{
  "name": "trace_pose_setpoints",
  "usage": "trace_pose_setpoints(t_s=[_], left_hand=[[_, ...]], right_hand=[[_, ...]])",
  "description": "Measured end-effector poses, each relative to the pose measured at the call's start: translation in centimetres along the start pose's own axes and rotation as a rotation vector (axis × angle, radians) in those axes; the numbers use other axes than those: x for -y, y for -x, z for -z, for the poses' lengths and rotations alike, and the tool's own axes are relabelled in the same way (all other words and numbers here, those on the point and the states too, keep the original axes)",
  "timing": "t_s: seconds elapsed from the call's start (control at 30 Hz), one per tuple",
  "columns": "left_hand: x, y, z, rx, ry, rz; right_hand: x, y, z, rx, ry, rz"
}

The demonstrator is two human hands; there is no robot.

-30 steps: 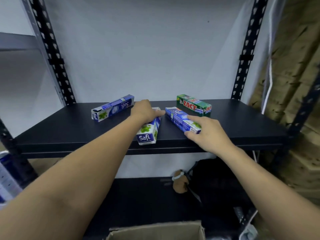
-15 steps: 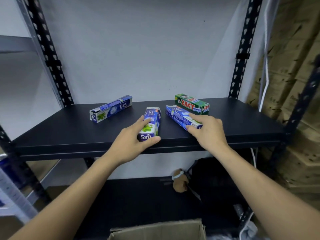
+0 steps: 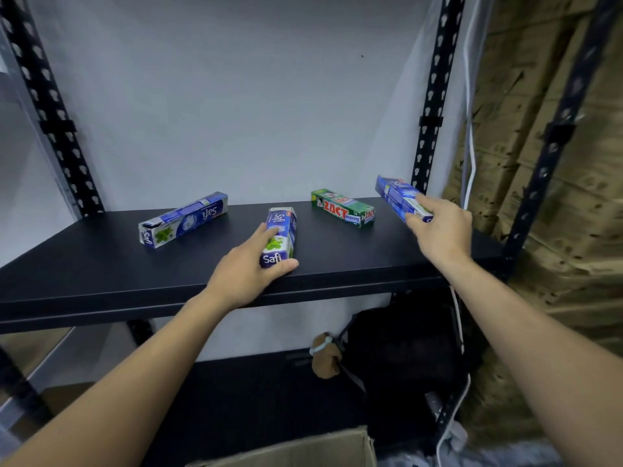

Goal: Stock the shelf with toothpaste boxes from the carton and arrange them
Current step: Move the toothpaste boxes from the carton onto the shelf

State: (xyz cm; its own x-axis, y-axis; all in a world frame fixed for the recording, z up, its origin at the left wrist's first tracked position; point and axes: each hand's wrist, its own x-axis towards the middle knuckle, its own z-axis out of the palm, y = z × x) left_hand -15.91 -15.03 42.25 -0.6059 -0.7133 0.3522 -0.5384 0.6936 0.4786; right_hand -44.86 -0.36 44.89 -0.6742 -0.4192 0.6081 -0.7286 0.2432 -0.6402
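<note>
On the black shelf (image 3: 101,264) lie a blue Safi toothpaste box (image 3: 183,219) at the left and a green Zact box (image 3: 342,208) right of the middle. My left hand (image 3: 249,271) grips the near end of a second blue Safi box (image 3: 281,230), which lies near the shelf's front edge. My right hand (image 3: 441,230) holds a third blue box (image 3: 397,197) lifted off the shelf at the right, tilted, near the rear right upright. The open top of the brown carton (image 3: 303,448) shows at the bottom edge.
Black perforated uprights (image 3: 433,106) frame the shelf against a white wall. A lower black shelf (image 3: 256,399) carries a dark bag (image 3: 404,352) and a brown object (image 3: 325,357). Stacked brown cartons (image 3: 556,163) stand at the right.
My right hand has lifted its blue box from beside the green box and carried it right, past the green one. My left hand stays on the middle box's near end.
</note>
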Motion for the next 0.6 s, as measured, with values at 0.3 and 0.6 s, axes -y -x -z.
trace_pose_setpoints(t_s=[0.3, 0.6], left_hand=[[0.5, 0.1, -0.6, -0.056, -0.003, -0.004], [0.5, -0.1, -0.9, -0.059, -0.099, 0.056]], right_hand=[[-4.7, -1.5, -0.8, 0.127, 0.274, -0.188], [-5.6, -2.2, -1.6, 0.122, 0.39, -0.146]])
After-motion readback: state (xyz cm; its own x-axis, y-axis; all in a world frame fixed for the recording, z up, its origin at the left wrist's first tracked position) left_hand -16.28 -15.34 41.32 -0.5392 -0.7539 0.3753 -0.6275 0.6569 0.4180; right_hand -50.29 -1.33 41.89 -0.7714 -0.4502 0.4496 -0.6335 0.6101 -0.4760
